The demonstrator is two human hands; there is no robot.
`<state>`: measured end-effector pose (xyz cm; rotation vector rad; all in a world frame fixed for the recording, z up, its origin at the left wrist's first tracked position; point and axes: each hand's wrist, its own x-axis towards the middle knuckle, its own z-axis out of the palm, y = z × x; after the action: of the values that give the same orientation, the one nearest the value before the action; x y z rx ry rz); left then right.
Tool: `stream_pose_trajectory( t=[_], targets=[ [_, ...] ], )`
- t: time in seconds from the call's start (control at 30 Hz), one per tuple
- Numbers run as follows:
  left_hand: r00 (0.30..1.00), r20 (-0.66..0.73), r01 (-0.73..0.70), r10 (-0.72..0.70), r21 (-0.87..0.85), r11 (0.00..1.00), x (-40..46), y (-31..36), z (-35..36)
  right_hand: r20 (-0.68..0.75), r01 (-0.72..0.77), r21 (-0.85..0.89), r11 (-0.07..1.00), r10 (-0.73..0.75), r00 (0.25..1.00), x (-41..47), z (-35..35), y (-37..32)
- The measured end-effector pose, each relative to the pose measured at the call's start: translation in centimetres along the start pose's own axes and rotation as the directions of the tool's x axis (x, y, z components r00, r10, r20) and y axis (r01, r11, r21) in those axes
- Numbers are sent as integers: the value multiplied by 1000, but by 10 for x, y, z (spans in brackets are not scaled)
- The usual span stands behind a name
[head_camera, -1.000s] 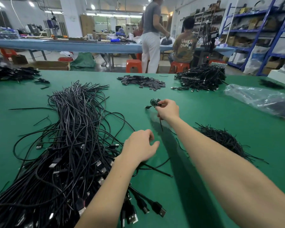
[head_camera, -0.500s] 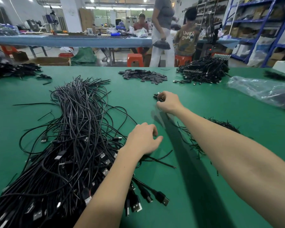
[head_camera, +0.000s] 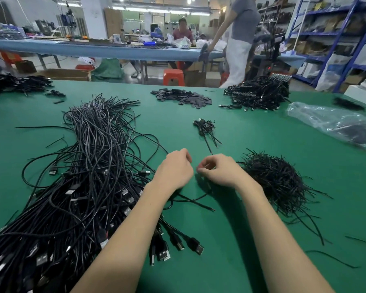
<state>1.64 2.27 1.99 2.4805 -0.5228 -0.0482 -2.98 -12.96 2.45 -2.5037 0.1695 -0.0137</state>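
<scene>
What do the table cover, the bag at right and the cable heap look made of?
Table cover: matte green mat, likely rubber or felt-like; no glare. Bag: thin clear plastic film, crinkled and glossy. Cable heap: black, slightly shiny sheathing, probably plastic or rubber; plug ends show bright metal shells.

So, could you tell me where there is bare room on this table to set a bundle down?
Bare table lies between the small tied bundle and the plastic bag, and at the near edge right of the USB plugs. Crowded: the loose cable heap on the left and the tie pile beside the right hand.
</scene>
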Motion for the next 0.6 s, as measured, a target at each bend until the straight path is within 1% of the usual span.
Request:
stream_pose_trajectory(
  t=[0.1,0.2,0.27,0.37,0.47,0.53,0.6],
  targets=[
    [998,-57,8,-11,-56,998,0,5,-5,31,73,40,997,-74,997,-1,9,-16],
    [986,-167,-30,15,-92,995,1,8,-20,1,161,70,984,-162,987,-1,27,-34],
    [977,-208,-57,36,-95,994,2,9,-29,5,205,75,976,-205,979,-1,38,-45],
    [978,-200,-78,60,-83,993,0,7,-37,37,316,133,939,-324,945,-3,52,-59],
    [983,-175,-79,61,-94,992,1,4,-42,-6,418,184,890,-424,906,-10,62,-67],
    [983,-172,-81,60,-119,990,1,4,-46,-28,466,177,867,-469,883,-10,69,-66],
    [986,-154,-88,64,-152,984,1,5,-47,-2,474,166,865,-480,877,-9,71,-65]
  ],
)
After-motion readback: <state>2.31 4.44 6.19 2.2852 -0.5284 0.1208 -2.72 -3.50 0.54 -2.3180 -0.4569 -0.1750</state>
